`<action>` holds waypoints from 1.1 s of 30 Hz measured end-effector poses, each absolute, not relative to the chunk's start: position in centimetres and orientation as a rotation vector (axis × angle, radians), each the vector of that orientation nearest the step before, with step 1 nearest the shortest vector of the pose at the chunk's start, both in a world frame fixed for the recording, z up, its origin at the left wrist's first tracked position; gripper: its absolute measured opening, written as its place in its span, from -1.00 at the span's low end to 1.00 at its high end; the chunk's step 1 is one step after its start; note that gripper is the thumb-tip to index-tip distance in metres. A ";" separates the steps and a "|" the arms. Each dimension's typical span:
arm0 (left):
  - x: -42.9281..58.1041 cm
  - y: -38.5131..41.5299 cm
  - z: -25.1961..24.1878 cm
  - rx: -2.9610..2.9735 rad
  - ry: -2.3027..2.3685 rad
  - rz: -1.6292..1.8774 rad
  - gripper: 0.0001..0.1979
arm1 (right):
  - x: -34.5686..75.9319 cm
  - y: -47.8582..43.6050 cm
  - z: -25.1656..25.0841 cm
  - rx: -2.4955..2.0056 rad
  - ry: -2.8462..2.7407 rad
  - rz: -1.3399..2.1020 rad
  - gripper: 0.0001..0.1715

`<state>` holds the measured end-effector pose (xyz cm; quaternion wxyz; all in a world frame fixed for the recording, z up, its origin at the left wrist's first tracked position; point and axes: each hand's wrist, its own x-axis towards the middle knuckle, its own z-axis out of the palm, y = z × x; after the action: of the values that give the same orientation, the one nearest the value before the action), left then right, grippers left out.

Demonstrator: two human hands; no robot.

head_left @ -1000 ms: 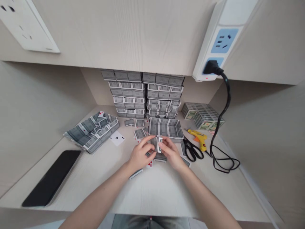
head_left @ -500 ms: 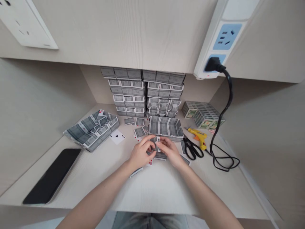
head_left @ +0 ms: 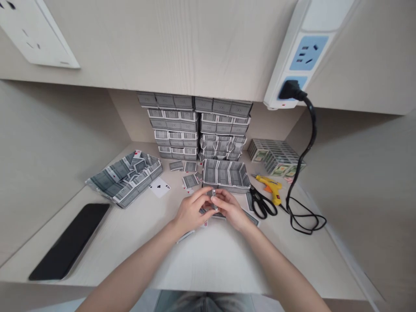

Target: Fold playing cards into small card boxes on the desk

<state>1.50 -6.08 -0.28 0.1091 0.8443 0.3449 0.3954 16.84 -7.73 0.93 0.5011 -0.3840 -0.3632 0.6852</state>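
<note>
Between my left hand [head_left: 194, 209] and my right hand [head_left: 229, 209] is a folded playing card [head_left: 214, 200], seen nearly edge-on. Fingers of both hands are closed on it; whether it is one card or more, I cannot tell. Just behind my hands stands an open box made of playing cards [head_left: 225, 173], with patterned grey backs outward. Under and around my fingers lie more cards, partly hidden, among them a red eight [head_left: 205, 224]. Several loose cards [head_left: 190, 180] are scattered left of the box.
A second card box [head_left: 130, 184] on the left holds folded cards. Stacked card boxes [head_left: 177, 123] rise at the back. To the right lie black scissors [head_left: 262, 203], a yellow glue gun [head_left: 271, 187] with its cord, and packaged decks [head_left: 276, 154]. A black phone [head_left: 69, 242] lies front left.
The card between my hands has turned from showing more of its face to nearly edge-on. My fingers have drawn a little closer around it; the rest stays in place.
</note>
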 end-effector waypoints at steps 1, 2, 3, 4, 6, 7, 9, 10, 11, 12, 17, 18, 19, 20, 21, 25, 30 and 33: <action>1.5 -6.1 -0.2 2.498 1.009 1.168 -0.81 | 16.8 -7.8 0.9 -0.924 -0.875 1.659 -0.57; 1.4 -6.1 -0.2 2.513 1.001 1.174 -0.81 | 16.8 -7.8 1.0 -0.917 -0.876 1.658 -0.56; 1.4 -6.1 -0.1 2.530 0.988 1.176 -0.81 | 16.7 -7.8 1.0 -0.909 -0.884 1.650 -0.56; 1.3 -6.1 0.0 2.551 0.970 1.177 -0.81 | 16.7 -7.9 1.0 -0.903 -0.898 1.637 -0.54; 1.3 -6.1 0.1 2.594 0.936 1.174 -0.81 | 16.7 -7.9 1.2 -0.901 -0.931 1.613 -0.53; 1.2 -6.1 0.2 2.615 0.921 1.172 -0.82 | 16.7 -8.0 1.2 -0.901 -0.944 1.615 -0.53; 1.2 -6.1 0.2 2.647 0.894 1.190 -0.83 | 16.8 -8.0 1.3 -0.884 -0.946 1.652 -0.56; 1.1 -6.1 0.2 2.660 0.875 1.207 -0.83 | 16.8 -8.1 1.3 -0.868 -0.938 1.675 -0.57; 1.1 -6.1 0.2 2.670 0.852 1.227 -0.83 | 16.8 -8.1 1.4 -0.853 -0.926 1.691 -0.59; 1.1 -6.1 0.2 2.678 0.828 1.249 -0.83 | 16.8 -8.1 1.4 -0.842 -0.911 1.693 -0.60; 1.4 -6.0 0.2 2.618 0.772 1.262 -0.90 | 16.5 -8.1 1.2 -0.857 -0.861 1.601 -0.60; 1.5 -6.0 0.2 2.594 0.769 1.245 -0.90 | 16.6 -8.1 1.2 -0.865 -0.871 1.574 -0.59; 1.6 -6.0 0.2 2.569 0.764 1.227 -0.88 | 16.6 -8.0 1.1 -0.875 -0.891 1.539 -0.57; 1.6 -6.0 0.2 2.541 0.759 1.213 -0.86 | 16.7 -7.9 1.0 -0.888 -0.921 1.493 -0.55; 1.7 -6.1 0.2 2.504 0.756 1.208 -0.84 | 16.8 -7.9 0.9 -0.905 -0.962 1.437 -0.52; 1.4 -6.4 0.4 2.181 0.784 1.179 -0.80 | 17.3 -7.7 0.8 -1.023 -1.235 0.995 -0.42; 1.8 -6.4 0.9 1.509 0.683 1.002 -0.56 | 17.5 -8.0 1.1 -1.059 -1.552 0.544 -0.48; 2.2 -6.2 0.9 1.253 0.581 0.884 -0.52 | 17.6 -8.1 1.2 -1.054 -1.632 0.438 -0.50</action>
<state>2.19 -6.18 0.94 0.6823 0.5587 0.2590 0.3940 17.59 -8.13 1.19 0.5439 -0.4440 -0.6877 0.1847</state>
